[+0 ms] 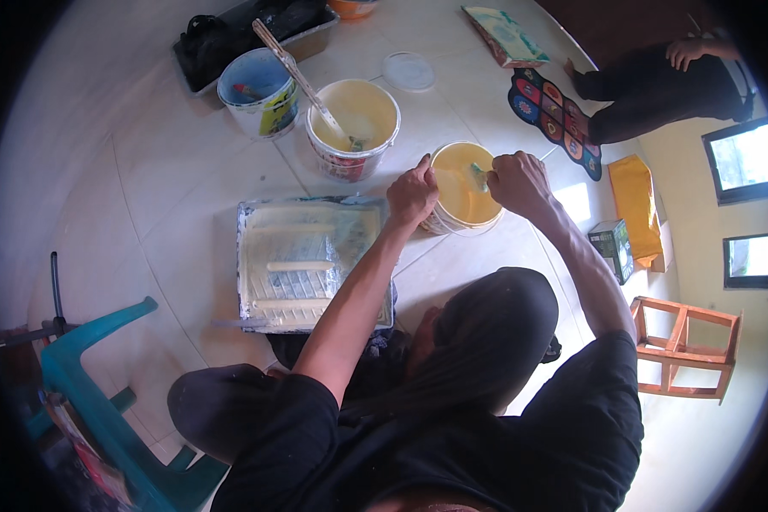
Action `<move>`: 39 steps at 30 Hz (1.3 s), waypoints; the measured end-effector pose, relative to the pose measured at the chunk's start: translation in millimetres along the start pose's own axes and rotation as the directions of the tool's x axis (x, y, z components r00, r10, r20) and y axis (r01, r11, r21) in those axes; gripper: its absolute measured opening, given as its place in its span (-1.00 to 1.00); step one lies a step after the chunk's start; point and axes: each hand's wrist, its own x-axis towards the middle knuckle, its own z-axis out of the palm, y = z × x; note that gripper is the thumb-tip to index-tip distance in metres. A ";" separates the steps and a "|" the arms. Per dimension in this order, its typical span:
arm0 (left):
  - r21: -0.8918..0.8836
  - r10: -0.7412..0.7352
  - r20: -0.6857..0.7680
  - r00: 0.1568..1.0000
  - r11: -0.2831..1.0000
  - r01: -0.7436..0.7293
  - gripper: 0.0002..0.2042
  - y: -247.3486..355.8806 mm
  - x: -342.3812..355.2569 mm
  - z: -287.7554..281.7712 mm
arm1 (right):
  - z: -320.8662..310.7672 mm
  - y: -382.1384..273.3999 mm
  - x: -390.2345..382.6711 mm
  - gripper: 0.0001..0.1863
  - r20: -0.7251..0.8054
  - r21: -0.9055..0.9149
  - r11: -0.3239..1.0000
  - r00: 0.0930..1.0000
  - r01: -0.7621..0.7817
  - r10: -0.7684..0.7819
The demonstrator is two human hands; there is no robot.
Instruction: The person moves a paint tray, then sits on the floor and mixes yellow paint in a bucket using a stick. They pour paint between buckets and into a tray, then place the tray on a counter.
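Note:
A bucket of pale yellow paint (pixel 462 205) sits on the tiled floor, and my left hand (pixel 411 189) is closed on the left side of its rim. My right hand (pixel 519 181) is closed around a small tool with a teal, paint-smeared end (pixel 478 176), held inside the bucket near its right wall. Left of this, a second bucket of cream paint (pixel 333 149) has a long white stick (pixel 299 72) leaning in it. A paint tray (pixel 286 264) streaked with cream paint lies below that bucket, left of my left forearm.
A blue-lined bucket (pixel 256 115), a dark tray (pixel 303 47), a white lid (pixel 408 72) and a flat box (pixel 505 34) lie behind. At upper right are another person's legs (pixel 640 102) and a colourful mat (pixel 542 111). A teal chair (pixel 94 341) is lower left; a wooden stool (pixel 683 350) right.

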 end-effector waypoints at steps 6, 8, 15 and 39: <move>0.006 0.034 -0.048 0.998 0.999 -0.034 -0.58 6.0 -2.0 2.8 | 22.5 19.4 1.4 -0.84 -0.032 -0.058 0.998 0.999 -0.032 0.030; -0.029 0.044 -0.044 0.998 0.999 -0.046 -0.59 2.2 -1.7 1.2 | 23.1 20.6 8.1 -0.84 -0.012 -0.092 0.996 1.000 -0.010 0.009; 0.017 0.048 -0.045 0.998 0.999 -0.047 -0.59 4.7 -3.3 1.5 | 1.6 11.6 7.9 -0.84 0.021 -0.068 0.998 1.000 0.005 -0.004; -0.008 0.030 0.032 0.999 1.000 -0.030 -0.59 2.8 0.0 0.9 | 90.8 34.6 37.5 -0.89 0.075 -0.158 0.972 0.984 0.173 -0.163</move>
